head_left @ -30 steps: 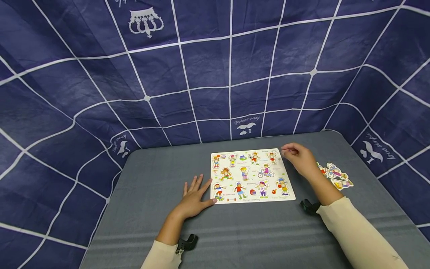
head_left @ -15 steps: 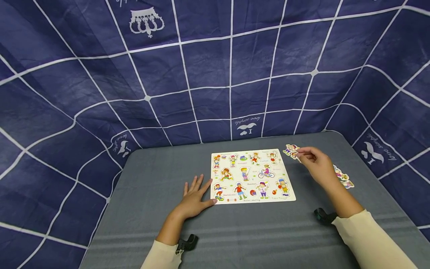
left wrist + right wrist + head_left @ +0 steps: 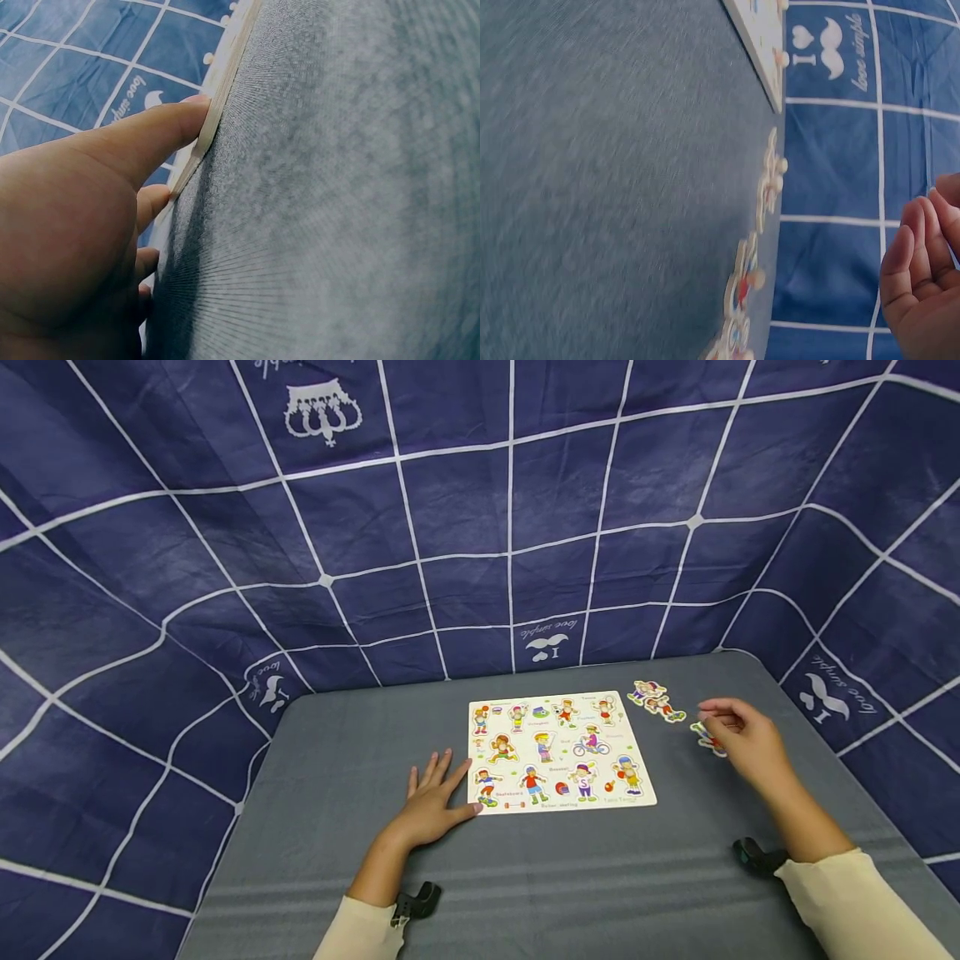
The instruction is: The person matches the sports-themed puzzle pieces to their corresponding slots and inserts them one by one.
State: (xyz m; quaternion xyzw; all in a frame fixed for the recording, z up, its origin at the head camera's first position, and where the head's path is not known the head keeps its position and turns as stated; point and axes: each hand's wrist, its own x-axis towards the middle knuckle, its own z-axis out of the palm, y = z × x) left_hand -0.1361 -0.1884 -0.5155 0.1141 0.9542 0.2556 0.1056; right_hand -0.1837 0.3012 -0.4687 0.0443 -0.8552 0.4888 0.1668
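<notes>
A person's left hand (image 3: 433,804) lies flat (fingers straight) against the puzzle board (image 3: 558,752) on the grey desk (image 3: 337,827); the right hand (image 3: 746,742), grip loosely curled and empty, hovers over loose puzzle pieces (image 3: 707,737)

Navy grid cloth, grey worktop, bright cartoon puzzle.

The backdrop cloth (image 3: 480,527) filling the upper frame is deep navy, crossed by thin white lines into large squares, with a white crown print at upper left and white moustache motifs with script lettering lower down. The worktop (image 3: 337,793) across the bottom is a plain mid-grey fabric weave. At centre, the puzzle board (image 3: 558,750) is cream-white with small cartoon children in red, yellow, blue, green and purple. To its right, the loose puzzle pieces (image 3: 656,700) carry the same bright colours. The sleeves (image 3: 862,902) at the lower edge are pale cream.
</notes>
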